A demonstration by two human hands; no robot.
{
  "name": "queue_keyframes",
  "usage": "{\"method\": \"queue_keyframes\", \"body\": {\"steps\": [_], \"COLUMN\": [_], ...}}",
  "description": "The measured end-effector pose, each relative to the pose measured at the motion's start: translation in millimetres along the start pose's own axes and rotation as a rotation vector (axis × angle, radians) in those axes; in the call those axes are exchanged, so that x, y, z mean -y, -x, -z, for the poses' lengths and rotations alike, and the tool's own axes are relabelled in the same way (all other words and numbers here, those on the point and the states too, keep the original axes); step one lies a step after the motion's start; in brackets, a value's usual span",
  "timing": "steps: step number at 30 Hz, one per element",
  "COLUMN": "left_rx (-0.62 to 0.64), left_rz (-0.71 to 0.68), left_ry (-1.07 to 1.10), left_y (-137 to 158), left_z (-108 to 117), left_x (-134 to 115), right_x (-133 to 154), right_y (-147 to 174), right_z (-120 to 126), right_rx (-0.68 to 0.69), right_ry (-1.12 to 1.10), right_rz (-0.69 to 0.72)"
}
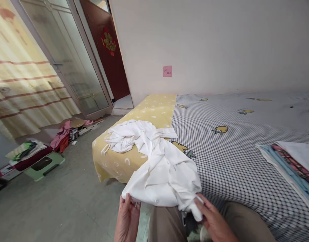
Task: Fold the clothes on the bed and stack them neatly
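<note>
Head cam: left hand [127, 218] and right hand [213, 220] both pinch the near edge of a crumpled white shirt [157, 161] sprawled over the bed [232, 151]

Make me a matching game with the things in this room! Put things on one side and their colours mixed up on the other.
Things:
1. cloth held by the left hand and right hand
2. note on the wall
3. door
4. stool on the floor

Colours:
A. pink
B. green
C. white
D. dark red

Pairs: 1-C, 2-A, 3-D, 4-B
</note>
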State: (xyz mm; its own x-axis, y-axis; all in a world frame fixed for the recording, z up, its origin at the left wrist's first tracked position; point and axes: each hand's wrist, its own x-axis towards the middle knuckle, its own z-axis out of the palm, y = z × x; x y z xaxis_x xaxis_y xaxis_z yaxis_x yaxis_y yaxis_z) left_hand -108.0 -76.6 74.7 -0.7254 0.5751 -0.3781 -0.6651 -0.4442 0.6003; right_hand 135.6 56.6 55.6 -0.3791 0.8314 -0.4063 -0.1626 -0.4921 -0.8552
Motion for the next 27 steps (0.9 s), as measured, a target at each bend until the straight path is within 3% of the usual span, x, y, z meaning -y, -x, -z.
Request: {"method": "queue_keyframes", "body": {"steps": [4, 7, 12, 16, 19, 22, 24, 25, 27], "left_rx": [-0.07, -0.134, -0.111, -0.07, -0.1, -0.196, -0.122, 0.0, 0.322], "left_rz": [-0.035, -0.025, -0.007, 0.035, -0.009, -0.303, -0.583, -0.672, -0.677], "left_ry": [0.035, 0.049, -0.017, -0.125, -0.391, -0.834, -1.06, -1.149, -1.321], "left_y": [-15.4, -16.3, 1.3, 3.6, -4.4, -9.6, -7.4, -4.9, 1.4], "left_z": [27.0, 27.9, 9.3, 11.2, 21.6, 24.7, 17.3, 10.8, -6.4], "left_x": [-4.6, -7.9, -8.3, 2.3, 10.0, 16.4, 22.3, 26.0, 34.6], "right_x": [35.0, 46.7, 38.6, 23.7, 23.9, 36.9, 50.6, 58.5, 75.6], "right_y": [-2.7, -4.0, 1.0, 1.3, 3.7, 11.0, 16.5, 19.0, 23.4], "right_z": [29.5, 47.2, 55.5, 55.2, 50.4, 42.6, 38.5, 37.2, 36.5], "right_rx": [-0.182, -0.238, -0.24, -0.24, -0.257, -0.276, -0.302, -0.318, -0.352], "right_ry": [-0.167, -0.189, -0.22, -0.238, -0.267, -0.277, -0.258, -0.241, -0.212], "right_rz": [0.059, 0.074, 0.036, -0.024, -0.058, -0.031, 0.029, 0.061, 0.124]}}
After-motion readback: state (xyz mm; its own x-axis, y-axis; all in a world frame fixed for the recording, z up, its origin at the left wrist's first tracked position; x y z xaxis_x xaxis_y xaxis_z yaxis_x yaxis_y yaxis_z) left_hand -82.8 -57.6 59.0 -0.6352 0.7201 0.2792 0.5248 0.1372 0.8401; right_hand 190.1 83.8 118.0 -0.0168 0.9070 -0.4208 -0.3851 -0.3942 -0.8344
